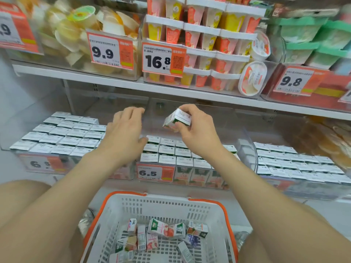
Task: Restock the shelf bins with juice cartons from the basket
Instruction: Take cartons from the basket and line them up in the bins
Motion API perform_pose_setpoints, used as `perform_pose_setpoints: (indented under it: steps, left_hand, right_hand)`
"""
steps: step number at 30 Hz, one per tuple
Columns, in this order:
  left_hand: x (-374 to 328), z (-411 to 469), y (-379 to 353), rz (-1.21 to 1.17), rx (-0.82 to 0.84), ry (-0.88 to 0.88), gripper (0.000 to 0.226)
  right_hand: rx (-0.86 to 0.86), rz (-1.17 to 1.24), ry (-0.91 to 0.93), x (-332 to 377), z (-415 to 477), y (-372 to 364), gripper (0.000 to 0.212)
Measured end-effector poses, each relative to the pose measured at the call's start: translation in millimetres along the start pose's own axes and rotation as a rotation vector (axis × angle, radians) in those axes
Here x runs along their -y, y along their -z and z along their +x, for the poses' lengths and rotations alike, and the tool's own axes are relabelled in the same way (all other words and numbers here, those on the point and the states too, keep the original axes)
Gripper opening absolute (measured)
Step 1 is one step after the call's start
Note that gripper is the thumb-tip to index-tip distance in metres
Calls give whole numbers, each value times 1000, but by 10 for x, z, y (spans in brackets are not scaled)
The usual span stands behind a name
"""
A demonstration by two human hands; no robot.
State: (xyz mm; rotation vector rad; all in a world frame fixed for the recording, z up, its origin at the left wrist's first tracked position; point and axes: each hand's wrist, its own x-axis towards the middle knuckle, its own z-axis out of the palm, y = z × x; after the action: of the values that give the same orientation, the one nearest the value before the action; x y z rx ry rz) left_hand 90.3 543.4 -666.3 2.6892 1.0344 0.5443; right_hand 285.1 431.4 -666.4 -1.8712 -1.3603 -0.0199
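Bare hands over the shelf bins, one juice carton lifted.
The left hand [125, 130] hovers palm down, fingers loosely spread and holding nothing, over the left edge of the middle bin [247, 147]. The right hand [197, 133] pinches a tilted juice carton [177, 119] above that bin's rows. Below the shelf's front edge, the basket [165, 198] holds loose cartons [157, 229].

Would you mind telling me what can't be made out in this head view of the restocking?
Head view:
Carton in the right hand: motion-blurred, print unreadable.
Left bin tag: blurred, price after the 6 unclear.
Top-left tag: cut off by the left edge.
Basket: near part cut off by the bottom edge, so its carton count is unknown.
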Motion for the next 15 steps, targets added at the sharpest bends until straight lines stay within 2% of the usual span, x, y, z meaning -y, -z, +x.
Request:
perform_pose_setpoints:
  steps: [3, 5, 10, 13, 15]
  left_hand:
    - [99, -31, -28, 137, 186, 47, 63]
    - [104, -47, -86, 188, 234, 12, 54]
    - [151, -46, -204, 271, 211, -58, 62]
    - [177, -53, -205, 262, 196, -66, 64]
    - [177, -68, -207, 258, 168, -64, 66]
  right_hand:
    - [22, -117, 15, -58, 169, -267, 39]
    - [77, -154, 0, -68, 265, -447, 42]
    - [280, -196, -92, -109, 459, -860, 45]
    - [470, -232, -92, -166, 550, -925, 34]
    - [539, -233, -122, -193, 588, -878, 35]
